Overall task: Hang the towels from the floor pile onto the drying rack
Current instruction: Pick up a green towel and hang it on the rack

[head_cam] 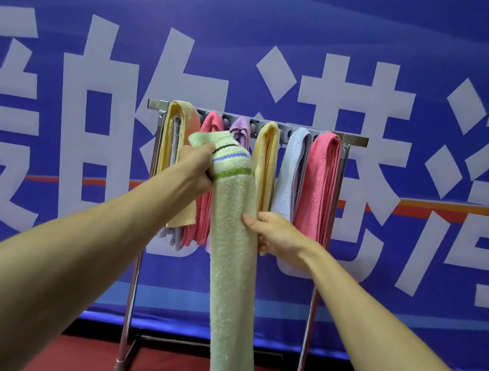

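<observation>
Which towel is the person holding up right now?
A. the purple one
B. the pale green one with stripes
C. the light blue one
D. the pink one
B: the left grip and the right grip both hold the pale green towel, which has stripes near its top. The other colours hang on the drying rack.
</observation>
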